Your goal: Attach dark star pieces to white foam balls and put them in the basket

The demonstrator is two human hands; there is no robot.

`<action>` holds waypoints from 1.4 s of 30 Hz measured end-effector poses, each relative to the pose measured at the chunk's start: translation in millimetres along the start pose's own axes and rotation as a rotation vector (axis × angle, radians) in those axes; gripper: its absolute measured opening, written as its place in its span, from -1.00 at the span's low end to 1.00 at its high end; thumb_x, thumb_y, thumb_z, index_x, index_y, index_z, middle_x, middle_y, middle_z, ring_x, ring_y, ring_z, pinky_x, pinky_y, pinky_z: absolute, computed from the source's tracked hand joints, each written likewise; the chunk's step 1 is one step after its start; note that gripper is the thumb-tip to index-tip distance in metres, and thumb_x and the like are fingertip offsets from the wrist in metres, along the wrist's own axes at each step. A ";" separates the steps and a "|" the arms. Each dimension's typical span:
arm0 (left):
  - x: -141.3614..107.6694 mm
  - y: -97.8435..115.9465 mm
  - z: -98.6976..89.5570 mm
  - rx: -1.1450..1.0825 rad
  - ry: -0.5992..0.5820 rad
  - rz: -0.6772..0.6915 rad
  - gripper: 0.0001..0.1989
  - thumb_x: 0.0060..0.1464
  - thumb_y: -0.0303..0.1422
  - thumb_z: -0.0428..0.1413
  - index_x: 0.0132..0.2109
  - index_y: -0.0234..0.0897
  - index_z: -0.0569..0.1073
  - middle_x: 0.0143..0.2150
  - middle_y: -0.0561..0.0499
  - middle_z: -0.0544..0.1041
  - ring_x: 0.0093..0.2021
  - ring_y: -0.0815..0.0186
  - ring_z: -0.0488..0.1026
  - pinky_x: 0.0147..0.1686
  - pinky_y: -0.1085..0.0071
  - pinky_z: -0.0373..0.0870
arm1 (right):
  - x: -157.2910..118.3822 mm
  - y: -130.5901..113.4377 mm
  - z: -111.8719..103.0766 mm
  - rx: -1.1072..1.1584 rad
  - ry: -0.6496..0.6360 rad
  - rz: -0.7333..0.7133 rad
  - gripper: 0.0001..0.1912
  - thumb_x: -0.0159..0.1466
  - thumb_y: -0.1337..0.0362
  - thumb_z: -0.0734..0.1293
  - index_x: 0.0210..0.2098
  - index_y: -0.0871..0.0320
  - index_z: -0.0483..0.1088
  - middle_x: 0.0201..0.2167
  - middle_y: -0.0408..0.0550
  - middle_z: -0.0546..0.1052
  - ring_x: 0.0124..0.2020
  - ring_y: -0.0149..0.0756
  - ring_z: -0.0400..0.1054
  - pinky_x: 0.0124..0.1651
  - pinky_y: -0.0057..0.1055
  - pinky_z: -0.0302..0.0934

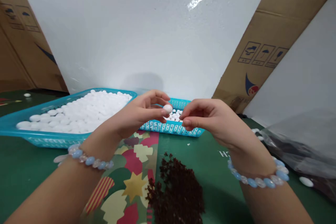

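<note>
My left hand [147, 108] pinches a small white egg-shaped ball [168, 108] between thumb and fingertips. To its right, my right hand [210, 113] is closed in a pinch, thumb against fingers, a short gap away from the ball. Whatever the right fingertips hold, if anything, is too small to make out. Behind both hands stands a small blue basket [181, 129] with white pieces inside, partly covered by my hands. Below them, on the green tabletop, lies a heap of dark reddish-brown small pieces [181, 192].
A larger blue basket [60, 136], full of white egg-shaped balls [86, 112], stands at the left. A clear plastic bag with dark contents [299, 154] lies at the right, near a loose white ball [306, 181]. A white board [147, 31] leans against cardboard boxes [291, 10] behind.
</note>
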State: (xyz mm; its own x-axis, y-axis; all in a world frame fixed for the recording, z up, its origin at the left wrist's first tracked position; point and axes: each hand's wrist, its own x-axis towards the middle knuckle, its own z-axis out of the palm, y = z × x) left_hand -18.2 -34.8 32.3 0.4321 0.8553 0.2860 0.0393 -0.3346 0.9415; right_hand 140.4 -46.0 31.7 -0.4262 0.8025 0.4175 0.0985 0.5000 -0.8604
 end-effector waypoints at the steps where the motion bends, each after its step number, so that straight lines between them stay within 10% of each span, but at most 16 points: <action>1: 0.0 0.9 1.1 -0.014 -0.012 0.010 -0.88 -0.22 -0.44 0.04 -0.42 -0.28 0.28 -0.52 0.14 0.31 -0.51 0.54 0.29 -0.56 0.65 0.21 | -0.5 -1.0 0.2 0.038 0.018 -0.032 -0.93 -0.14 0.45 0.28 -0.68 0.20 0.28 -0.73 -0.27 0.32 -0.66 -0.63 0.20 -0.63 -0.73 0.12; 42: -10.7 16.9 14.1 -0.128 -0.009 0.195 -0.91 -0.25 -0.46 0.07 -0.47 -0.20 0.35 -0.53 0.17 0.40 -0.48 0.49 0.33 -0.50 0.63 0.28 | -4.4 -0.7 16.5 0.273 0.112 -0.521 -0.72 -0.02 0.55 0.20 -0.39 0.05 0.25 -0.55 -0.28 0.34 -0.49 -0.62 0.27 -0.43 -0.71 0.25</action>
State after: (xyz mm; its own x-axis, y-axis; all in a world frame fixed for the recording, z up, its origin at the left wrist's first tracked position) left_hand -9.5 -55.2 42.6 0.4284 0.7758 0.4632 -0.1596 -0.4396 0.8839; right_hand 127.3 -55.3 25.6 -0.2580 0.5111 0.8199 -0.3386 0.7470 -0.5722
